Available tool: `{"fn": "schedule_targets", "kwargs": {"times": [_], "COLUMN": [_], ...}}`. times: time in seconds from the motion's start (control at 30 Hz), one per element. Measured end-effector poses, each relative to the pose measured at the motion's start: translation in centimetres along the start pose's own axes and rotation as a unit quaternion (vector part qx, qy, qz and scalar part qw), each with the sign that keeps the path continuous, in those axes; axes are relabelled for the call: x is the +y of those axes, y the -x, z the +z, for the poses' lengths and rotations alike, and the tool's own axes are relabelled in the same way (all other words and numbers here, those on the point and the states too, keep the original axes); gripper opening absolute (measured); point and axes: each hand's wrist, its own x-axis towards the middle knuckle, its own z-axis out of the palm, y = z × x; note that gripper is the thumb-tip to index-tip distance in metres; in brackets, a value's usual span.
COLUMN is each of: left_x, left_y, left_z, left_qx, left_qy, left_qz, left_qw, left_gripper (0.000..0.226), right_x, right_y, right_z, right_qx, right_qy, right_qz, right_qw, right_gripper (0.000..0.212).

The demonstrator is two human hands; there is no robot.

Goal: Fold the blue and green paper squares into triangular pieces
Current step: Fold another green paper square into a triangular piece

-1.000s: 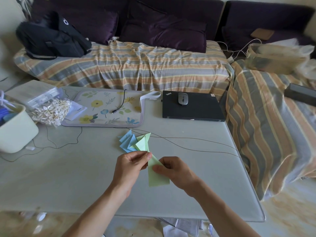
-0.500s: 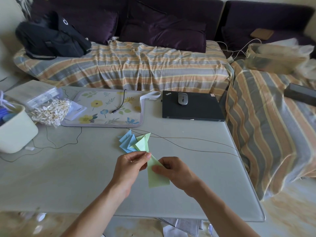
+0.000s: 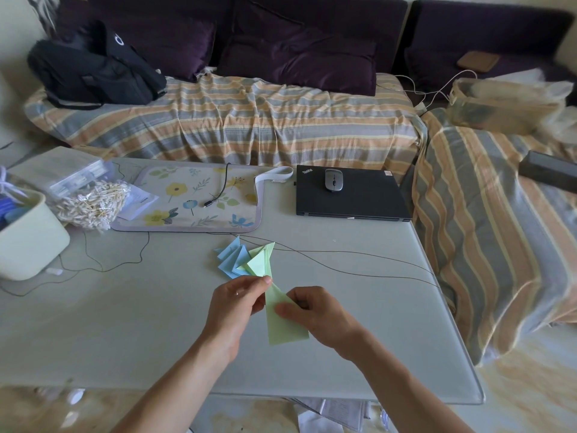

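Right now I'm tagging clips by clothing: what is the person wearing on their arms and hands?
Nothing that shows. The left hand and right hand are bare, with no gloves, rings or watch visible, and both forearms are uncovered to the frame's lower edge, with no sleeves in view.

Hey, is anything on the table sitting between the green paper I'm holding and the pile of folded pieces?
Nothing visible. Both hands hold the green paper, its top almost reaching the folded pile; the black cable lies beside it.

"ThinkPad" — white logo on the black laptop (image 3: 351,195) lid
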Motion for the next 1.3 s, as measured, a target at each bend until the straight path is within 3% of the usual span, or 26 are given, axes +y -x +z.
{"fn": "schedule_targets", "kwargs": {"times": [0.57,0.87,1.0,1.17,1.3], "left_x": [-0.1,-0.7,-0.3,-0.2,-0.4], "left_y": [-0.2,0.9,0.9,0.8,0.9], "left_z": [0.0,0.3,0.2,-0.1,0.0], "left_qx": [0.018,-0.089,-0.078,-0.12,-0.145], "left_qy": [0.027,-0.057,-0.088,-0.142,-0.17], "left_qz": [-0.002,-0.021,-0.013,-0.029,-0.042], "left_qw": [0.999,0.994,0.993,0.982,0.974], "left_gripper": [0.018,0.008,0.008,0.008,0.007], "right_x": [0.0,0.4,0.3,0.0,-0.4], "right_y": [-0.1,-0.5,-0.5,-0.3,-0.4], "right_z": [0.3,-0.2,0.1,-0.3,-0.5], "right_qx": [0.019,0.127,0.112,0.1,0.123], "right_qy": [0.01,0.007,-0.028,-0.067,-0.098], "right_qz": [-0.01,0.004,0.016,0.009,0.001], "right_qw": [1.0,0.992,0.993,0.993,0.987], "right_gripper": [0.02,0.03,0.035,0.018,0.02]}}
